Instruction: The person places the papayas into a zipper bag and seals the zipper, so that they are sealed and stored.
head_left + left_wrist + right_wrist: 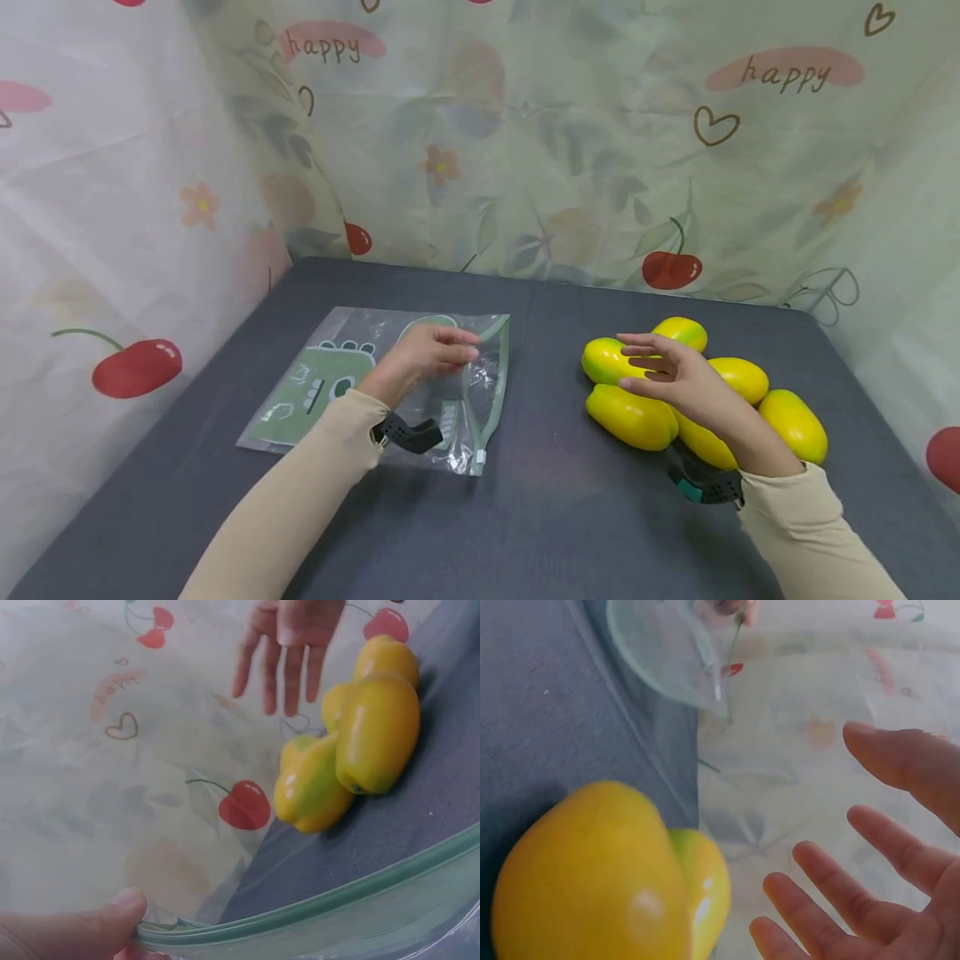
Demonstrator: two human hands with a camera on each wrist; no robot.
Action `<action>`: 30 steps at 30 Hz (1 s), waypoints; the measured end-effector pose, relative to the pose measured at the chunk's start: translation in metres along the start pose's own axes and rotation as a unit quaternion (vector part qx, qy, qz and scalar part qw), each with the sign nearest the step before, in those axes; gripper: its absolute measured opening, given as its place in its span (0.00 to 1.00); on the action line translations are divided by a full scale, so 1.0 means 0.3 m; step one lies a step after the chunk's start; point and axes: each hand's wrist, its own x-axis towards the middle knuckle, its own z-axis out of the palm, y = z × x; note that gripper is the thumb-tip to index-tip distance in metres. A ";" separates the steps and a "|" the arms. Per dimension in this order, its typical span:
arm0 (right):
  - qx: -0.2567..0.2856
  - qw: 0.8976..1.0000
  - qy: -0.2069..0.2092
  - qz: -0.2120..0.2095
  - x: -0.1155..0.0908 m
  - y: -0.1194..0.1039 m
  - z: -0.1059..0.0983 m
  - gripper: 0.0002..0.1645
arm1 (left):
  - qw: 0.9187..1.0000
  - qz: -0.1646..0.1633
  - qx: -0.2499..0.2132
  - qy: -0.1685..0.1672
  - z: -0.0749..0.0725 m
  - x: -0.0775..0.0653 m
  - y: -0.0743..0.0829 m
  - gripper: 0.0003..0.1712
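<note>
A clear zip bag [300, 392] with a green cartoon print lies on the left part of the dark table, its green zip edge [315, 904] turned to the right. My left hand [423, 358] pinches that edge between thumb and fingers and lifts it off the table. Over a group of several yellow mangoes [633, 417], some tinged green, hovers my right hand [678, 379]. Its fingers [855, 900] are spread and hold nothing. The right hand and forearm cover part of the group in the head view.
The dark table [555, 533] runs back to a printed curtain [510, 150] that also hangs at both sides. A white zip slider [478, 458] sits at the bag's near corner. Each wrist wears a black band [408, 435].
</note>
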 end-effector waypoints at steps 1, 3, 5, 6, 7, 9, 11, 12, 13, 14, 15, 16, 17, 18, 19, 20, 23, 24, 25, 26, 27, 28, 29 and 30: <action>-0.002 1.000 -0.001 0.003 -0.005 0.008 -0.001 0.40 | 1.000 0.002 -0.002 0.000 0.000 -0.003 0.004 0.20; -0.004 1.000 -0.004 0.009 -0.013 0.025 -0.001 0.42 | 1.000 0.005 -0.008 -0.002 -0.002 -0.007 0.011 0.21; -0.011 1.000 -0.004 0.016 -0.019 0.040 -0.001 0.43 | 1.000 0.009 -0.019 -0.006 -0.003 -0.012 0.018 0.21; -0.015 1.000 -0.003 0.019 -0.022 0.047 -0.001 0.43 | 1.000 0.011 -0.025 -0.007 -0.004 -0.014 0.022 0.21; -0.017 1.000 -0.003 0.023 -0.025 0.053 -0.002 0.43 | 0.999 0.015 -0.031 -0.009 -0.004 -0.017 0.025 0.22; -0.023 0.999 -0.003 0.027 -0.029 0.064 -0.002 0.43 | 0.999 0.021 -0.047 -0.013 -0.005 -0.021 0.032 0.23; -0.030 0.999 0.000 0.030 -0.033 0.074 -0.002 0.43 | 0.998 0.026 -0.056 -0.016 -0.006 -0.026 0.039 0.23; -0.033 0.999 0.001 0.031 -0.035 0.078 -0.003 0.43 | 0.998 0.026 -0.061 -0.015 -0.007 -0.028 0.043 0.23; -0.036 0.999 0.001 0.032 -0.037 0.082 -0.003 0.43 | 0.998 0.026 -0.064 -0.015 -0.007 -0.030 0.046 0.23; -0.040 0.999 0.003 0.032 -0.038 0.086 -0.003 0.43 | 0.997 0.025 -0.067 -0.013 -0.008 -0.032 0.050 0.23; -0.043 0.999 0.004 0.032 -0.040 0.089 -0.003 0.43 | 0.997 0.025 -0.066 -0.012 -0.008 -0.034 0.053 0.23; -0.045 0.998 0.005 0.033 -0.040 0.092 -0.002 0.43 | 0.997 0.023 -0.068 -0.009 -0.008 -0.036 0.057 0.22; -0.046 0.998 0.007 0.032 -0.041 0.095 -0.002 0.43 | 0.997 0.023 -0.071 -0.008 -0.008 -0.038 0.060 0.22; -0.047 0.998 0.008 0.032 -0.042 0.097 -0.002 0.43 | 0.997 0.021 -0.073 -0.006 -0.008 -0.040 0.063 0.22; -0.048 0.998 0.008 0.032 -0.042 0.099 -0.001 0.43 | 0.997 0.020 -0.075 -0.003 -0.008 -0.042 0.066 0.21; -0.048 0.998 0.008 0.033 -0.043 0.102 -0.001 0.43 | 0.997 0.019 -0.078 -0.002 -0.008 -0.043 0.069 0.22; -0.049 0.998 0.007 0.037 -0.046 0.107 0.001 0.43 | 0.996 0.020 -0.093 -0.002 -0.007 -0.047 0.075 0.21; -0.049 0.998 0.006 0.039 -0.047 0.109 0.002 0.43 | 0.995 0.020 -0.097 0.000 -0.006 -0.048 0.077 0.21; -0.051 0.998 0.005 0.039 -0.048 0.112 0.003 0.43 | 0.995 0.021 -0.102 0.000 -0.006 -0.049 0.079 0.21; -0.053 0.998 0.004 0.040 -0.048 0.114 0.005 0.43 | 0.994 0.022 -0.108 -0.001 -0.006 -0.050 0.080 0.22; -0.056 0.998 0.004 0.040 -0.049 0.117 0.006 0.44 | 0.993 0.024 -0.113 -0.001 -0.006 -0.052 0.082 0.22; -0.057 0.998 0.003 0.040 -0.049 0.119 0.007 0.44 | 0.993 0.025 -0.116 0.000 -0.006 -0.053 0.084 0.22; -0.059 0.997 0.003 0.040 -0.048 0.121 0.008 0.44 | 0.993 0.026 -0.119 0.000 -0.007 -0.054 0.086 0.22; -0.060 0.997 0.002 0.041 -0.048 0.123 0.009 0.44 | 0.992 0.027 -0.123 0.000 -0.008 -0.056 0.088 0.22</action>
